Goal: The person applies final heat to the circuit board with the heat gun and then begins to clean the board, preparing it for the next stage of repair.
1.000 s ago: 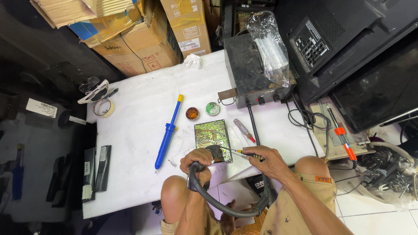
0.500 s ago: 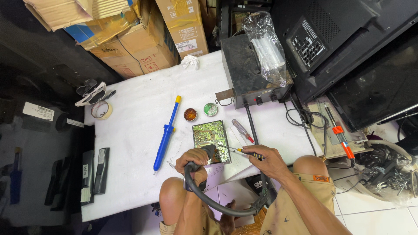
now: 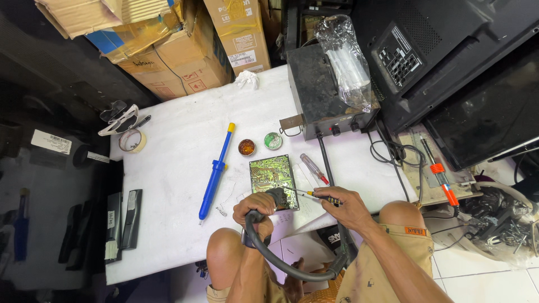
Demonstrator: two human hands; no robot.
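Brightness: the white table (image 3: pixel 168 185) is evenly and brightly lit, close to washed out.
Shadows: soft and short beside the blue desoldering pump (image 3: pixel 215 166) on the table; no hard edges.
Dark zones: left of the table and under it the floor falls into deep shade, detail lost.
Glare: the clear plastic bag (image 3: pixel 345 59) beyond the table catches pale highlights.
Sharpness: the table is crisp, no motion blur.
Distortion: wide-angle bending, strongest far from the table.
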